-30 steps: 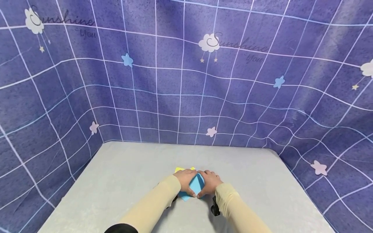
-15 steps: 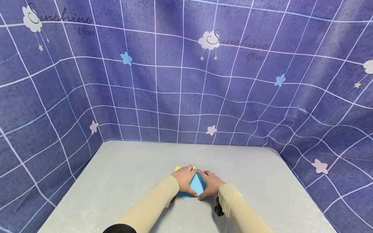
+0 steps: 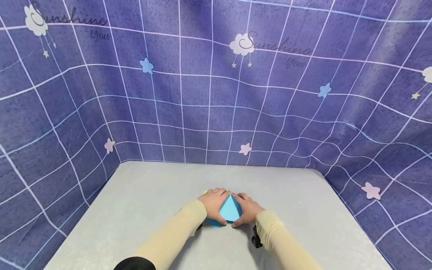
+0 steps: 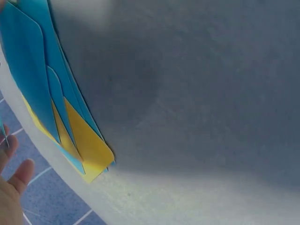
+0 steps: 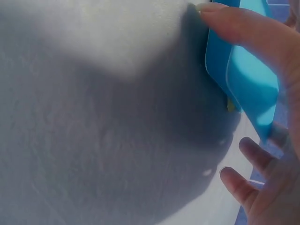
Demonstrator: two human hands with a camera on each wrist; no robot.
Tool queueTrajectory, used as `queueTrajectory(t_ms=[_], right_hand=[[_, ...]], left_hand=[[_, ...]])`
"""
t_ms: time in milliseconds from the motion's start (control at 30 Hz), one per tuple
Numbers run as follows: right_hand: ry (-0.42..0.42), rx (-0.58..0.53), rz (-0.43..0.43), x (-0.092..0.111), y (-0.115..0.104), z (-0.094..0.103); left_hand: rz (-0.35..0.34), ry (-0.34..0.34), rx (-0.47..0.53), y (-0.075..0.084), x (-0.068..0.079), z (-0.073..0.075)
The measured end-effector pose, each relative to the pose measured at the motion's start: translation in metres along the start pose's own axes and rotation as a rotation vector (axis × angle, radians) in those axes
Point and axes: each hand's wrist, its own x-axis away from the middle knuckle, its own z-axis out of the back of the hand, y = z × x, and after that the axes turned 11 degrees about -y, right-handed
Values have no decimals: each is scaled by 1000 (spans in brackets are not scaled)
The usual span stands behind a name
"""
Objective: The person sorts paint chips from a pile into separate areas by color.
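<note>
Between the two hands a blue folded sheet (image 3: 230,210) with creased faces rises to a point at its far end. My left hand (image 3: 214,204) grips its left side, thumb at the near edge and fingers at the far end. The right hand (image 3: 249,210) holds the other side the same way; in the right wrist view its thumb (image 5: 248,28) lies across the blue panel (image 5: 251,79). More flat blue pieces (image 4: 28,56) and yellow pieces (image 4: 89,140) with rounded corners overlap on the table in the left wrist view. The left palm hides part of them in the head view.
A pale grey table (image 3: 162,183) extends around the hands. Behind it and at both sides hangs a purple curtain (image 3: 195,120) with a white grid, stars and clouds. A black wrist device (image 3: 257,237) sits under the right sleeve.
The right hand has shifted slightly right and the gap between the hands has widened. The blue sheet shows a broader, lighter face. Less yellow shows behind the left hand.
</note>
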Motion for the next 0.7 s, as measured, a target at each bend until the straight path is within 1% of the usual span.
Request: queueTrajectory(t_ms=[167,300,433,633,700], right_hand=[[6,7,15,5,4,3],[18,12,2,11,7,9],[25,35,-22,21,15,14],[25,21,-39,37,22,21],[21,34,-50,43,24,24]], left_hand=[[-1,24,-14,2,-1,-2],[5,26,13,6,1,7],[8,13,48,14,0,12],[-31,17,70,24,-9,13],[-44,16,72,28,-11,14]])
